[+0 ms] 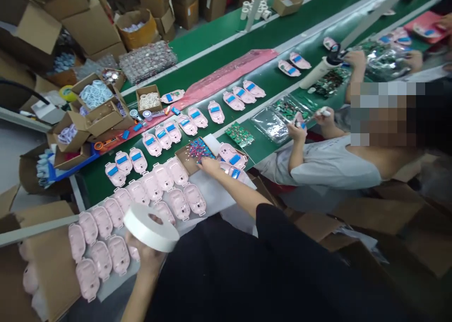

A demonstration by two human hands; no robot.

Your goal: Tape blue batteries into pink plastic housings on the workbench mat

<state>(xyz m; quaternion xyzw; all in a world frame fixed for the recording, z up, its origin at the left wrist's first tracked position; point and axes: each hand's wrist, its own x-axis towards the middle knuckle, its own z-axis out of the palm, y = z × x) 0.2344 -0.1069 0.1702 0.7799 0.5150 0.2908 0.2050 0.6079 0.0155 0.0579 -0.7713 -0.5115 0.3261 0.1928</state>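
My left hand (146,256) is closed around a thick roll of white tape (151,227), held above rows of pink plastic shells (120,253). At a shallow cardboard tray (189,164), my right hand (211,166) has its fingers bent together at the edge of a heap of small blue parts with red wires (200,148). Whatever is between those fingertips is too small to make out. Just right of that hand, pink shells with blue blocks (233,156) sit on the bench.
More shells with blue blocks (173,131) line the green conveyor bench (208,129). Green circuit boards (240,134) lie near a co-worker (335,157) at the right, whose hands hold a small part. Boxes of rings (95,96) stand far left. A metal post (256,6) rises at the back.
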